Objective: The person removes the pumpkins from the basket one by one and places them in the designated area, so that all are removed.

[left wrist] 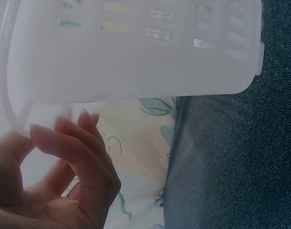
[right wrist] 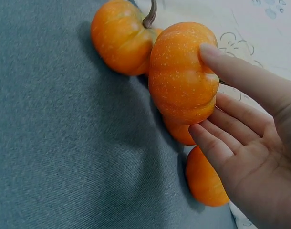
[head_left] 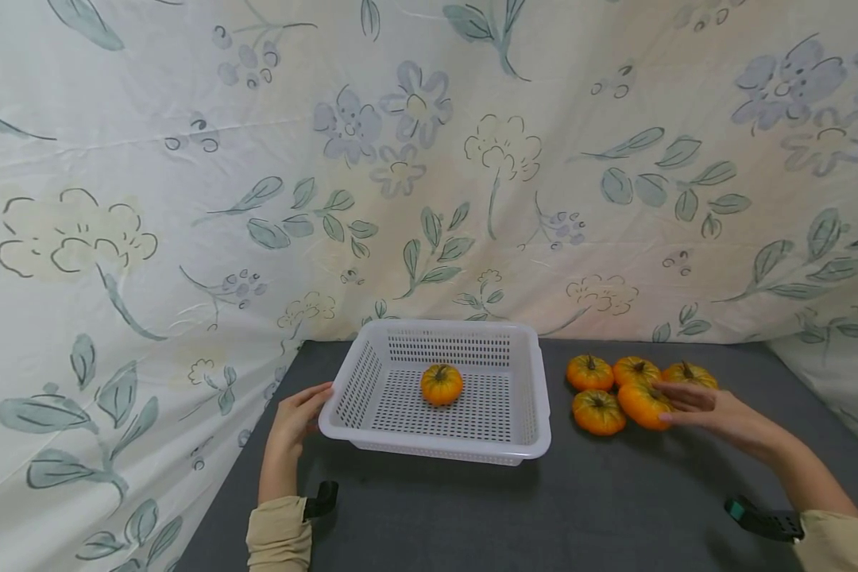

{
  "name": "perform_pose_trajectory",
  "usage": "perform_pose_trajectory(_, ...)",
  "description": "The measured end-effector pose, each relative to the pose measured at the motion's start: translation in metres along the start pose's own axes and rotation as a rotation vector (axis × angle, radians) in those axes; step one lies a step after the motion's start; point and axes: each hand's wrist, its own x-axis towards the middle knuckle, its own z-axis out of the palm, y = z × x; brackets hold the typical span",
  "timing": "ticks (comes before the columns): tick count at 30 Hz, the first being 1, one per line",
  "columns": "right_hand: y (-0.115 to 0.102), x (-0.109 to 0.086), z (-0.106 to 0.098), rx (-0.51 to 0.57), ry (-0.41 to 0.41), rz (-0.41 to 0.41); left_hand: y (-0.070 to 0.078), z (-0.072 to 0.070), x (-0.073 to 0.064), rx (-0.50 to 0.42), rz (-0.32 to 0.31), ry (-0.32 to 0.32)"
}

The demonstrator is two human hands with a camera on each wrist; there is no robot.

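Note:
A white plastic basket (head_left: 529,381) with slotted walls stands on the dark table, and one small orange pumpkin (head_left: 442,385) sits inside it. My left hand (head_left: 296,421) is at the basket's left end; in the left wrist view its thumb and fingers pinch the rim (left wrist: 14,114). To the right of the basket, my right hand (head_left: 715,415) holds another pumpkin (head_left: 643,405) between thumb and fingers. That pumpkin (right wrist: 183,71) is tilted on its side in the right wrist view, with the thumb on its upper side and the fingertips at its lower edge.
Several more pumpkins lie close about the held one, among them a front-left pumpkin (head_left: 598,412) and a back-left pumpkin (head_left: 589,372). A flower-patterned cloth (head_left: 429,175) hangs behind the dark table (head_left: 429,508) and along its sides.

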Motion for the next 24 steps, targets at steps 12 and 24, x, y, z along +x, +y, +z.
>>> perform_pose_trajectory(12, 0.013, -0.004, 0.006, -0.028, 0.027, 0.042, 0.000, 0.001, -0.001, 0.001, 0.004, 0.005)
perform_pose_trajectory(24, 0.010, -0.006, 0.011, -0.043, 0.035, 0.092, 0.001, 0.000, -0.001, -0.006, 0.013, -0.017)
